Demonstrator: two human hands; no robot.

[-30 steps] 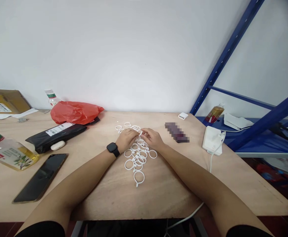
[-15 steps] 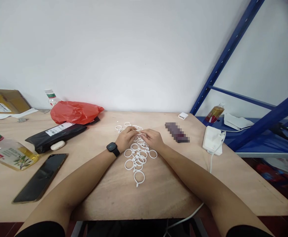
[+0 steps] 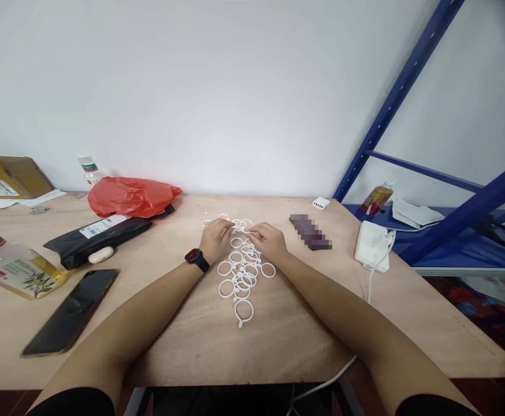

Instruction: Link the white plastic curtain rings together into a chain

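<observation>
White plastic rings (image 3: 244,311), each with a small tab like a curtain ring's, lie in a loose, overlapping pile on the table in front of me. Above the far part of this pile, a thin white ring (image 3: 244,232) stretches between my two hands. My left hand (image 3: 215,238), with a black watch on its wrist, pinches one side of it. The fingertips of my right hand (image 3: 270,241) close on the other side. Fingers hide part of the held ring, and its small tab cannot be made out. A few more rings lie just beyond my fingers.
Left of me are a dark phone (image 3: 70,312), a bottle (image 3: 16,263), a white earbud case (image 3: 100,255), a black parcel (image 3: 66,242) and a red bag (image 3: 133,196). On the right lie a pixelated dark object (image 3: 311,232) and a white power strip (image 3: 371,245) with a cable.
My hands have drawn slightly apart, the left moving a little left, and more of the white ring shows between them. The pile on the table looks unchanged.
</observation>
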